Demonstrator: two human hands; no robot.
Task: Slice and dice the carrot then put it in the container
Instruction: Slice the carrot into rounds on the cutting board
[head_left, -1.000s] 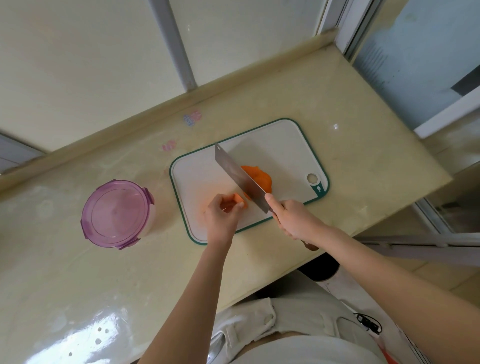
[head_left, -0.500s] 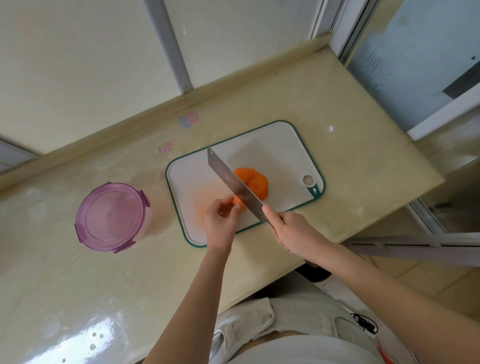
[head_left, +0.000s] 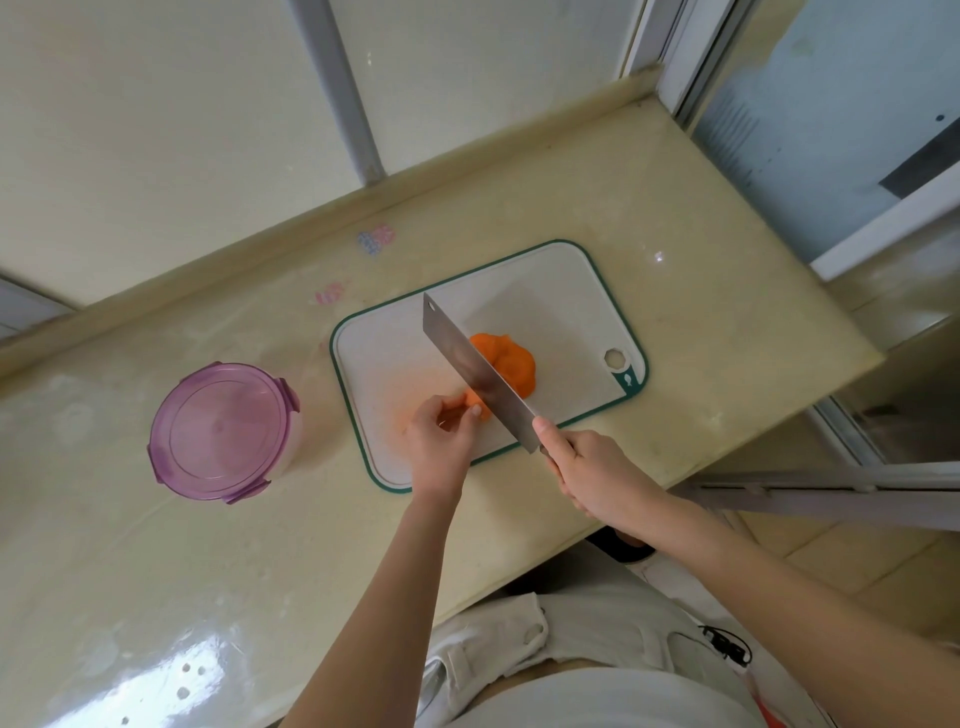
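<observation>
Lidded purple container (head_left: 223, 431) beside board (head_left: 561, 312), left fingers (head_left: 467, 415) pinching carrot (head_left: 474, 397), right fingers (head_left: 545, 431) gripping cleaver (head_left: 478, 371)

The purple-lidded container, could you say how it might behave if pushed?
The container looks plastic, so probably light. It is broad and squat on a glossy counter, so it would likely slide rather than tip. Its lid seems clipped on, so should stay.

A: Home kitchen, I'd say. Beige stone counter (head_left: 701, 364), white cutting board (head_left: 566, 312) under the left hand (head_left: 441, 441), cleaver (head_left: 475, 371) gripped in the right hand (head_left: 597, 480), carrot (head_left: 511, 364) sliced up beside it.

B: Yep. Lidded purple tub (head_left: 223, 431) left of the left hand, window frame (head_left: 337, 88) past both hands, floor tiles (head_left: 857, 566) right of the right hand.
</observation>
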